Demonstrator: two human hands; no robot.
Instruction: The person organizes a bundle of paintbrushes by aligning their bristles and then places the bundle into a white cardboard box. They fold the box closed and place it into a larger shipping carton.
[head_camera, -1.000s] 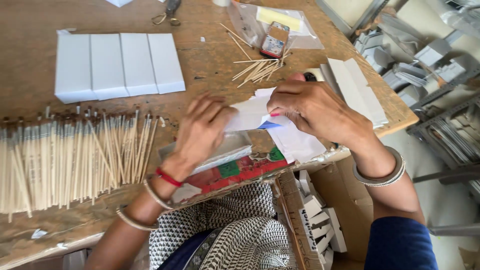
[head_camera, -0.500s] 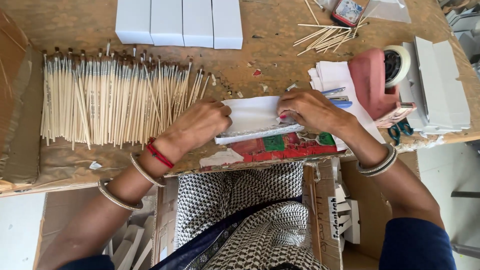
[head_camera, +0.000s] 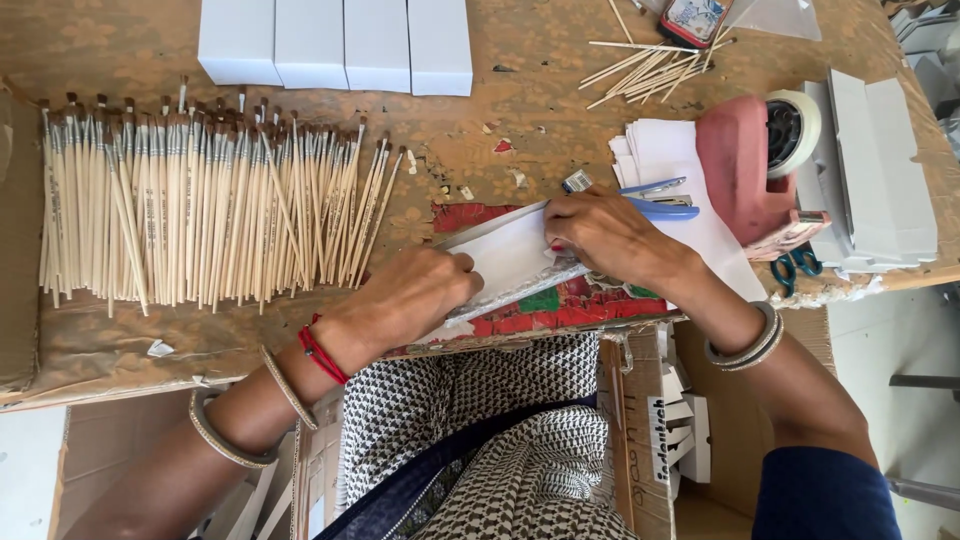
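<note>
Left hand (head_camera: 405, 300): I see it resting on the near end of the white box (head_camera: 505, 262), fingers (head_camera: 462, 283) curled and pressed together on the box's edge.
Right hand (head_camera: 610, 235): on the far end of the same box, fingers (head_camera: 562, 222) bent down, pinching the box's top edge.
White box: long, flat, lies slanted on the bench (head_camera: 480, 140) near its front edge, partly over a red-and-green printed sheet (head_camera: 560, 305); clear wrap shows along its lower side.
Brushes (head_camera: 200, 210): big row of wooden-handled ones, left of the box, laid side by side, bristles pointing away from me.
Box stack (head_camera: 335, 42): four white boxes in a row, beyond the brushes, well apart from the held box.
Tape holder (head_camera: 755, 165): pink, w/ a tape roll, right of the box, just past the right hand.
Paper slips (head_camera: 665, 150): white pile, between box & tape holder.
Stapler (head_camera: 655, 200): blue, touching the right hand's far side, on the slips.
Scissors (head_camera: 797, 265): teal handles, near the tape holder's front.
Loose sticks (head_camera: 645, 70): bare wooden ones, beyond the slips.
</note>
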